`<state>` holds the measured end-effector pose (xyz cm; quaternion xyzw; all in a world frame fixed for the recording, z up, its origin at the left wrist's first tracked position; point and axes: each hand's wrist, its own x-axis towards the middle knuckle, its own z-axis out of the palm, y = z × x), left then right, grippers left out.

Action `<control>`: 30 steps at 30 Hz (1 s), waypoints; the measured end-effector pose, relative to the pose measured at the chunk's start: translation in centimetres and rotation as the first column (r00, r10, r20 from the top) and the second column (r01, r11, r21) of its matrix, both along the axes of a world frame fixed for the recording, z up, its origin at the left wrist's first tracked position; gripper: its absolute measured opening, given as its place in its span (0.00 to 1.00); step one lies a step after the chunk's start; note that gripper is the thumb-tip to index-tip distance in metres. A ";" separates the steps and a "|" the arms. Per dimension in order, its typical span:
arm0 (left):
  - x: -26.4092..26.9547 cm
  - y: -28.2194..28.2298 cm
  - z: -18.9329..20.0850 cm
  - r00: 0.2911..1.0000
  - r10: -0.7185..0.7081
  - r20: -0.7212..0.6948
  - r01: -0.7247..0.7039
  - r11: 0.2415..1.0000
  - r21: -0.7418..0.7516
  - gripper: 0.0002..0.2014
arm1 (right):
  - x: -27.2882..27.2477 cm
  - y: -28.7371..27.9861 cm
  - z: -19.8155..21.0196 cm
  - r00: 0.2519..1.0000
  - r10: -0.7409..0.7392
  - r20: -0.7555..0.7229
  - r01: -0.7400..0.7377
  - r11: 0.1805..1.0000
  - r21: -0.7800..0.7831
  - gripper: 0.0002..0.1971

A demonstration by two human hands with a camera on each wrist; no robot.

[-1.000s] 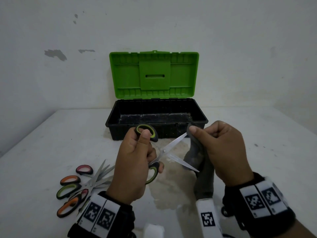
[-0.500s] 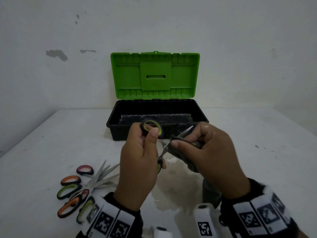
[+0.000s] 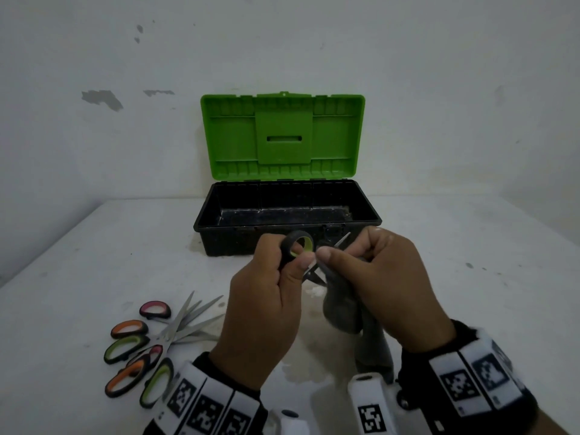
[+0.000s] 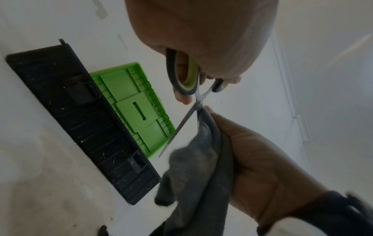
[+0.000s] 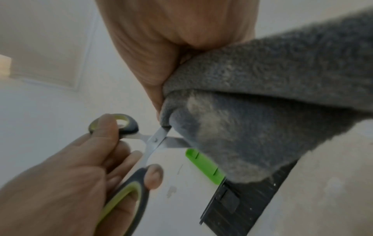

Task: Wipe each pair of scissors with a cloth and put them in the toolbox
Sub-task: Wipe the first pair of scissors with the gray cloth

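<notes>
My left hand [image 3: 266, 296] grips the black-and-green handles of a pair of scissors [image 3: 298, 246], blades spread open, just in front of the toolbox [image 3: 219, 227]. My right hand [image 3: 376, 277] pinches a grey cloth [image 3: 342, 312] around one blade close to the pivot. In the left wrist view the bare blade [image 4: 179, 126] points toward the green lid while the cloth [image 4: 197, 167] covers the other. The right wrist view shows the pivot of the scissors [image 5: 155, 140] and the cloth [image 5: 242, 124] folded over a blade. The toolbox stands open, its black base showing nothing inside.
Several more scissors [image 3: 147, 343] with orange, green and pink handles lie in a heap on the white table [image 3: 94, 262] at my lower left. The green lid [image 3: 282, 136] leans upright against the wall. A damp stain [image 3: 301, 372] marks the table below my hands.
My right hand slid the cloth along the blade from the tip to near the pivot. Both hands lifted slightly toward the toolbox, and the scissors turned more upright.
</notes>
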<state>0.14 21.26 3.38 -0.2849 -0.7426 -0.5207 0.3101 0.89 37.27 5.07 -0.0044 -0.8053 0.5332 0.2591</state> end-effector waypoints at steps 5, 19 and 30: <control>-0.2 -0.3 -0.2 0.997 -0.026 -0.074 0.021 0.998 -0.066 0.05 | 0.0 0.0 0.0 0.999 0.033 0.031 -0.033 0.999 -0.014 0.16; -0.3 -1.2 -0.4 0.991 -0.047 -0.128 0.036 0.995 -0.093 0.14 | -1.1 2.2 0.1 1.000 -0.007 0.024 0.011 0.981 -0.194 0.19; -1.0 -1.2 0.4 0.894 -0.262 0.363 0.117 0.920 0.375 0.12 | -0.8 3.7 0.2 0.993 -0.040 -0.111 0.018 0.980 -0.197 0.19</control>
